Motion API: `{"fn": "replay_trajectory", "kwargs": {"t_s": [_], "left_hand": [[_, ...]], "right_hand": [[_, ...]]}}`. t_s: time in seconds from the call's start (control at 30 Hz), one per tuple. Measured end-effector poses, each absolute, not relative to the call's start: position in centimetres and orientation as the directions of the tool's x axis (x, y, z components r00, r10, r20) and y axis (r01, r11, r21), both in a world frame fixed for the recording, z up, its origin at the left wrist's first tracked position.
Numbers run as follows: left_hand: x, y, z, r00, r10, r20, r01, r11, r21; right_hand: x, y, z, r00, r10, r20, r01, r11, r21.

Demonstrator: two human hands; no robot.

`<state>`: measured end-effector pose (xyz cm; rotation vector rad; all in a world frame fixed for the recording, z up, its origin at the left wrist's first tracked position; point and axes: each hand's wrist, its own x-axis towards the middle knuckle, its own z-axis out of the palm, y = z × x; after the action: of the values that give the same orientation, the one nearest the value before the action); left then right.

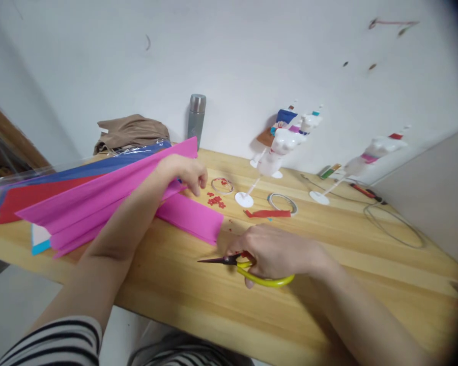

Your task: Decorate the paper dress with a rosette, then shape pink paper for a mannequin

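Note:
My right hand is closed on a pair of scissors with yellow handles and dark blades. The blades look closed and point left above the table. My left hand is over the pink sheets, its fingers loosely bent and slightly apart, with nothing visible between them. Its forearm lies across those sheets. A folded pink strip lies flat between my hands. Beyond it are small red flower-shaped cutouts beside a clear ring-shaped roll. A red strip lies past my right hand.
Small white mannequin torsos on stands are along the wall, some dressed. Also there are a tape roll, a red-handled tool with a cable, a grey thermos, brown cloth, and red and blue sheets.

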<state>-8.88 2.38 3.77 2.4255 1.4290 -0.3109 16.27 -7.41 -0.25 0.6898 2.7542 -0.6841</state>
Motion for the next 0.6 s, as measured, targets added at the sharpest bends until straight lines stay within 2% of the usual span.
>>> {"fn": "replay_trajectory", "kwargs": {"t_s": [0.07, 0.13, 0.3, 0.43, 0.6], "left_hand": [[-7.1, 2.6, 2.2, 0.475, 0.766, -0.433, 0.873, -0.471, 0.124], [-5.8, 2.7, 1.0, 0.462, 0.733, -0.499, 0.851, -0.525, 0.017], [-4.7, 2.7, -0.3, 0.376, 0.752, -0.542, 0.858, -0.504, -0.104], [-4.9, 2.9, -0.9, 0.369, 0.734, -0.571, 0.843, -0.523, -0.128], [-5.3, 3.6, -1.7, 0.397, 0.695, -0.599, 0.828, -0.553, -0.093]], "right_hand": [[16.2, -7.7, -0.1, -0.878, 0.360, -0.317, 0.468, 0.788, -0.400], [15.9, -7.8, -0.2, -0.882, 0.347, -0.319, 0.459, 0.785, -0.416], [15.1, -7.3, -1.3, -0.873, 0.315, -0.374, 0.459, 0.789, -0.408], [14.9, -7.1, -1.2, -0.849, 0.329, -0.412, 0.486, 0.792, -0.369], [15.0, -7.4, 0.5, -0.737, 0.420, -0.530, 0.603, 0.762, -0.235]]}}
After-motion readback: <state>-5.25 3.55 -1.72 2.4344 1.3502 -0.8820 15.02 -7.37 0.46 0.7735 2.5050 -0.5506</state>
